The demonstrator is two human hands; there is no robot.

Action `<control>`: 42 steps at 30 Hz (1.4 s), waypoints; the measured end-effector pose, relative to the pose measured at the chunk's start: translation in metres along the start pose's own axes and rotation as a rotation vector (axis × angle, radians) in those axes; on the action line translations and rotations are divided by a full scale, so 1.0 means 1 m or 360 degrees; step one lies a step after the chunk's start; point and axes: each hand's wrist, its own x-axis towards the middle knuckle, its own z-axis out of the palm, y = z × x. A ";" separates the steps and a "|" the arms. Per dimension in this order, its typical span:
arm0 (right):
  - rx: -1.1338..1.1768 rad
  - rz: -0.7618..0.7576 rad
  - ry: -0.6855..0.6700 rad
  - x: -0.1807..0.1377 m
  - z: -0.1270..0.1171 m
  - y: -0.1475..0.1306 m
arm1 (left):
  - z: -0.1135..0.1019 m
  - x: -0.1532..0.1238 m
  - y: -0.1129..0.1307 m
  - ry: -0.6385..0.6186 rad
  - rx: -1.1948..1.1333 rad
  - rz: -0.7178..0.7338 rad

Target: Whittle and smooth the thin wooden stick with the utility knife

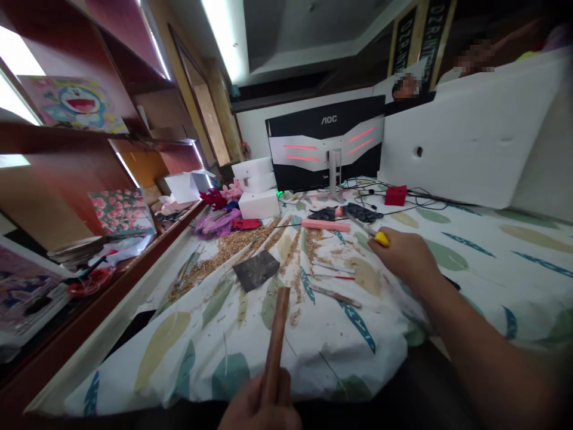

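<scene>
My left hand (pixel 264 399), low in the middle of the head view, is wrapped round a brown wooden stick (pixel 278 325) that points up and away from me. My right hand (pixel 405 254) is closed on a yellow-handled knife (pixel 382 239); its thin grey blade reaches forward and left over the cloth. Between and beyond the hands lie a dark square of what looks like sandpaper (pixel 256 270), a pink block (pixel 326 225), a thin red-tipped tool (pixel 335 277) and a flat wooden-looking strip (pixel 335 295).
Wood shavings (pixel 237 245) are spread over the leaf-patterned cloth (pixel 179 358). A monitor (pixel 329 143) stands at the back, with white foam blocks (pixel 258 204), a red box (pixel 396 195) and cables near it. Shelves (pixel 89 263) line the left. Other people are partly visible behind a white panel (pixel 461 131).
</scene>
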 end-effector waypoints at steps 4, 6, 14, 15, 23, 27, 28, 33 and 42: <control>0.0389 -0.0462 -0.0223 -0.033 -0.012 -0.033 | 0.004 0.013 0.000 0.0178 -0.0026 0.0101; 0.0448 -0.0762 -0.0363 -0.057 -0.008 -0.063 | 0.007 0.019 0.000 0.0277 0.0022 0.0126; 0.0432 -0.0990 -0.0412 -0.082 0.017 -0.091 | 0.010 0.024 -0.009 0.0358 0.0281 0.0131; 0.0419 -0.0989 -0.0390 -0.080 0.019 -0.089 | 0.010 0.024 -0.010 0.0364 0.0297 0.0126; 0.0303 -0.0994 -0.0113 -0.065 0.036 -0.081 | 0.009 0.026 -0.008 0.0195 0.0117 -0.0031; 0.0313 -0.1025 -0.0022 -0.062 0.034 -0.077 | 0.012 0.022 -0.002 0.0083 0.0050 -0.0093; 0.0309 -0.1030 0.0001 -0.061 0.034 -0.075 | 0.012 0.021 0.000 0.0065 0.0041 -0.0118; 0.0282 -0.1053 0.0096 -0.054 0.034 -0.066 | 0.012 0.017 0.005 -0.0033 -0.0060 -0.0183; 0.0205 -0.0787 -0.0098 -0.042 0.032 -0.066 | 0.009 0.017 0.009 -0.0041 -0.0130 -0.0196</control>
